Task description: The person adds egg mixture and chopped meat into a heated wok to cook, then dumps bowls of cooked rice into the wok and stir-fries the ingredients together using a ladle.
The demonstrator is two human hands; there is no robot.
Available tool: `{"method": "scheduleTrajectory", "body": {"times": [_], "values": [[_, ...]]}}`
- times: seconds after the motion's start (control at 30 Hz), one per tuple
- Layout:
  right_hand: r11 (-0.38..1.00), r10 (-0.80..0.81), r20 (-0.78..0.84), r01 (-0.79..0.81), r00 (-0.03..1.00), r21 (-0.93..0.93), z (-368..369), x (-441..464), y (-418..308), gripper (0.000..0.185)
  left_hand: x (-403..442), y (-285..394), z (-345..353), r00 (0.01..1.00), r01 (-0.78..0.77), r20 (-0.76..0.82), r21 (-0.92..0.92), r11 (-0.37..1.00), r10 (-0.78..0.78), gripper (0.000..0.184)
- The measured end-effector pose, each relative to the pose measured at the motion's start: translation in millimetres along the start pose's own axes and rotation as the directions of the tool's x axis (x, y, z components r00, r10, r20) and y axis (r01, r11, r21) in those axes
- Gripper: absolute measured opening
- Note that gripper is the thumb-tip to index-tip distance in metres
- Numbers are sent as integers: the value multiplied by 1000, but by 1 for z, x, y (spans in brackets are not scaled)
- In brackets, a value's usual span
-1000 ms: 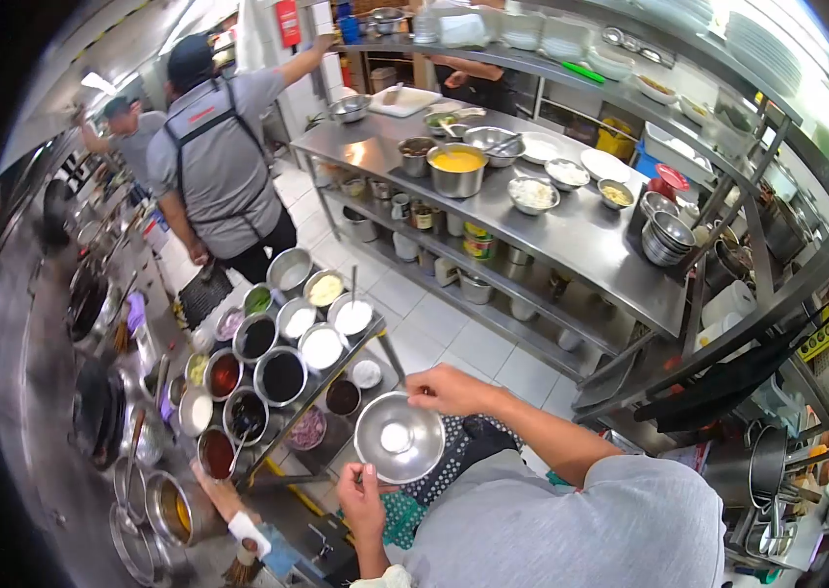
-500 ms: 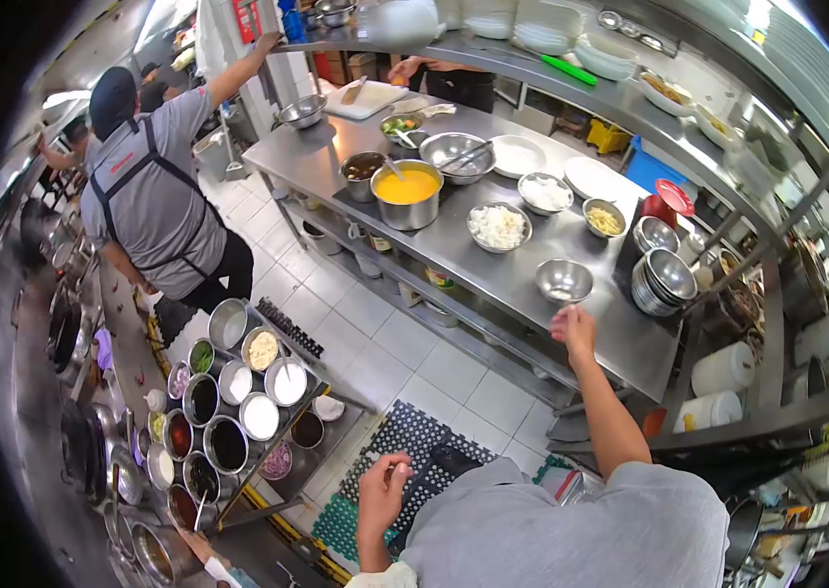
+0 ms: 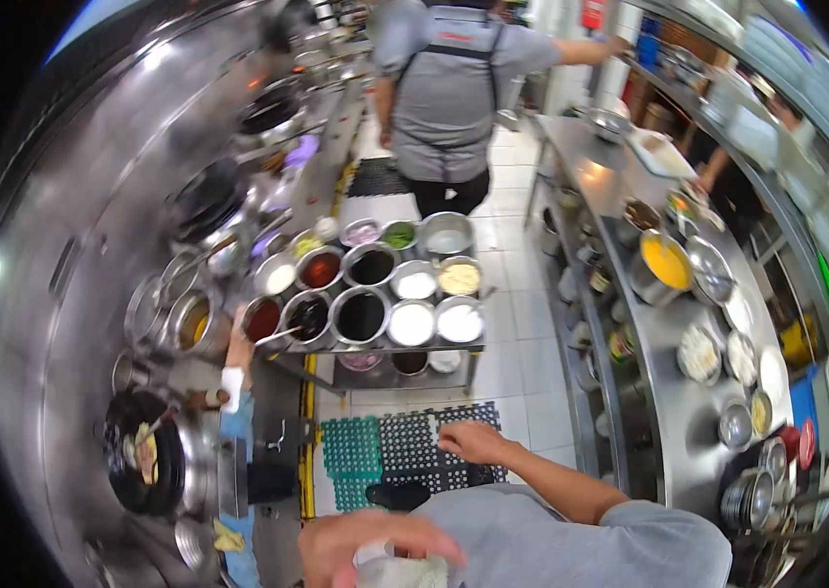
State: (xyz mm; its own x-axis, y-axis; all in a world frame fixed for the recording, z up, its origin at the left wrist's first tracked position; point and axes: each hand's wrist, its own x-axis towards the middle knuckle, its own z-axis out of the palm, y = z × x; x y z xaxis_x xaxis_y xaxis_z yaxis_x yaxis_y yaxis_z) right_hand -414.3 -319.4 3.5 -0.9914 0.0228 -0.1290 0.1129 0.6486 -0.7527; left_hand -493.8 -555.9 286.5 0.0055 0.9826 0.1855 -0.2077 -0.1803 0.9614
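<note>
My left hand [image 3: 380, 544] is large and blurred at the bottom edge, its fingers bent beside something pale [image 3: 404, 571]. Whether they grip it cannot be made out. My right hand [image 3: 473, 443] hangs in front of my body above a black perforated mat [image 3: 404, 438], fingers curled in, with nothing visible in them. Ahead of both hands, a cart [image 3: 385, 370] bears several metal containers, among them dark sauce [image 3: 360, 317], red sauce [image 3: 320, 269] and white contents [image 3: 412, 323]. A small metal bowl [image 3: 736, 425] rests on the steel counter [image 3: 674, 412] at the right.
A co-worker's hand [image 3: 241, 343] is beside the cart's left end, near a pan of food [image 3: 145, 453]. Another person [image 3: 449, 98] stands beyond the cart, arm out to the shelf. A pot of yellow liquid [image 3: 664, 265] and bowls of white food [image 3: 699, 355] line the right counter.
The view has swung left toward the cart. The small bowl, held in my right hand at first, is on the counter. My right hand has drawn back; my left has risen closer to the camera.
</note>
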Motion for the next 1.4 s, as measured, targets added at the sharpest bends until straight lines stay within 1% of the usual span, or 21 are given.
{"method": "scheduleTrajectory", "body": {"times": [0.1,0.17,0.27,0.3,0.4,0.47,0.5,0.57,0.6,0.7,0.77,0.8,0.87,0.93,0.97,1.03,1.1,1.2,1.27,1.37,1.4], "values": [[978,-30,263,83,964,-192,6,53,-20,28,-33,45,9,958,-287,143,459,841,249,62],[948,-39,325,138,945,-288,21,89,-20,28,-49,56,2,859,-419,-13,557,717,512,47],[926,-24,376,162,926,-340,33,127,-56,26,-87,75,-17,632,-531,-190,599,599,751,19],[927,-18,373,155,928,-340,39,139,-70,26,-90,85,-17,552,-582,-247,569,580,796,17],[933,-36,339,153,940,-326,78,174,-88,25,-146,134,-32,680,-503,-325,445,741,657,20],[933,-136,367,243,920,-265,120,195,-96,25,-119,150,-19,454,-493,-541,509,705,708,14],[945,-41,451,181,891,-272,114,199,-137,24,-111,152,-17,343,-483,-595,551,680,727,14],[951,-181,413,266,892,-157,136,209,-160,22,-113,136,-45,211,-505,-518,668,546,829,19],[948,-247,399,306,883,-89,150,214,-172,22,-116,137,-45,156,-487,-561,672,557,813,25],[940,-261,521,337,813,-53,156,236,-218,23,-101,113,-62,24,-540,-512,716,442,859,45],[931,-224,558,344,799,-119,145,264,-250,25,-109,99,-115,122,-572,-193,788,228,974,51],[929,-190,567,333,802,-159,137,276,-262,26,-124,100,-137,247,-546,-123,802,243,961,53],[920,-325,448,388,833,-53,125,311,-293,19,-143,91,-170,440,-420,-84,861,287,894,48],[894,-436,307,447,846,39,116,360,-322,14,-152,48,-199,549,-224,-149,922,317,822,41],[845,-530,211,532,821,52,117,381,-334,17,-169,46,-214,565,-172,-298,869,463,770,30],[770,-638,120,625,761,127,135,425,-374,35,-189,20,-243,429,196,-661,734,651,616,17],[694,-718,119,694,686,193,159,458,-425,42,-205,21,-267,63,457,-885,436,775,461,10],[545,-825,222,836,519,71,224,485,-496,37,-232,21,-279,-171,547,-881,288,786,442,12],[498,-805,339,865,487,-61,304,512,-500,28,-245,31,-276,-236,593,-859,243,768,454,13],[587,-575,524,763,629,-272,343,559,-518,29,-269,49,-264,-357,616,-778,221,757,517,12],[533,-577,572,799,583,-278,336,574,-521,34,-285,43,-259,-412,656,-723,186,731,554,12]]}}
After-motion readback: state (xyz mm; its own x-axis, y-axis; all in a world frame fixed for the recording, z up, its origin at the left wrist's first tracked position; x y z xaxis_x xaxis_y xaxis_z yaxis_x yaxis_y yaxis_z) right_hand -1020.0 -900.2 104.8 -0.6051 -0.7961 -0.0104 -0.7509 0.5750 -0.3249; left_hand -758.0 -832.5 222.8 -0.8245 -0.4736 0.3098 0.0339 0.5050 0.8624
